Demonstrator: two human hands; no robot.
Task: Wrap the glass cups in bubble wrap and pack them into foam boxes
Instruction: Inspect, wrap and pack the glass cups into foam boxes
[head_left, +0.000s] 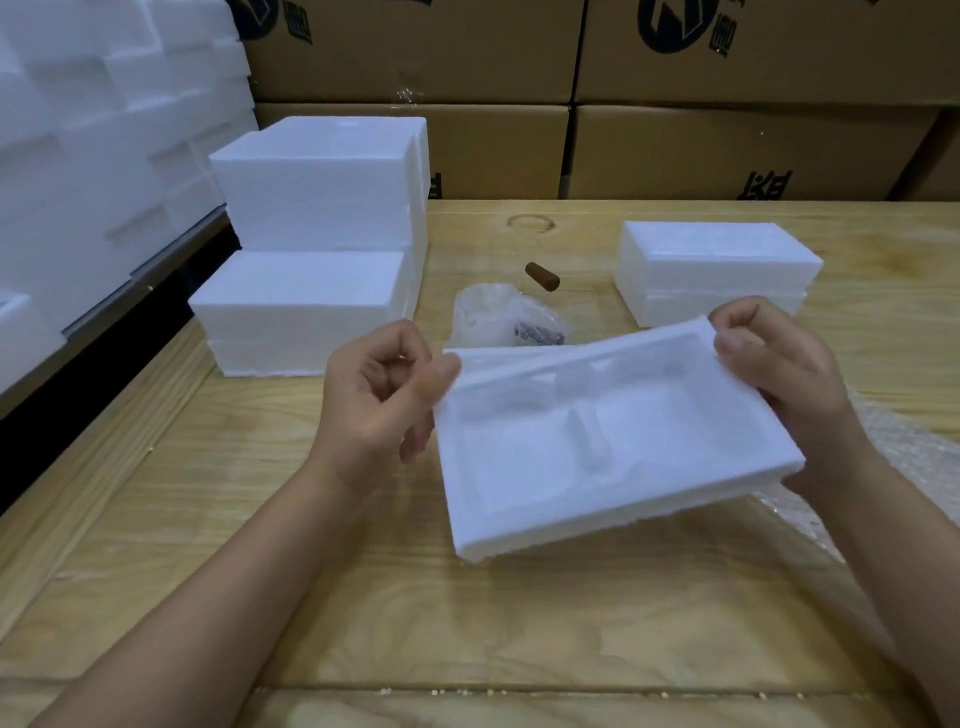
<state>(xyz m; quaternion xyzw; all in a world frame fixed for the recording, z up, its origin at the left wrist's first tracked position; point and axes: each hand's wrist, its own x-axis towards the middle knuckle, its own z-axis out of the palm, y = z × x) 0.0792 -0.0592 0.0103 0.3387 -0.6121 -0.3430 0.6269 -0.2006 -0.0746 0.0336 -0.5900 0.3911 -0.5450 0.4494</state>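
Note:
A white foam box half (597, 441) with two moulded hollows is held tilted above the wooden table (363, 597), its open side facing me. My right hand (784, 384) grips its far right corner, fingers curled over the rim. My left hand (384, 400) is at its left edge, thumb against the foam and fingers loosely curled. A sheet of bubble wrap (893, 462) lies under and to the right of the box. A clear plastic-wrapped item (498, 317) sits just behind the box; what it contains is unclear.
Stacked closed foam boxes (317, 234) stand at the left of the table, and another closed foam box (717, 270) at the right back. A small brown cylinder (542, 276) lies mid-table. Cardboard cartons (675, 145) line the back; more foam blocks (93, 130) pile at far left.

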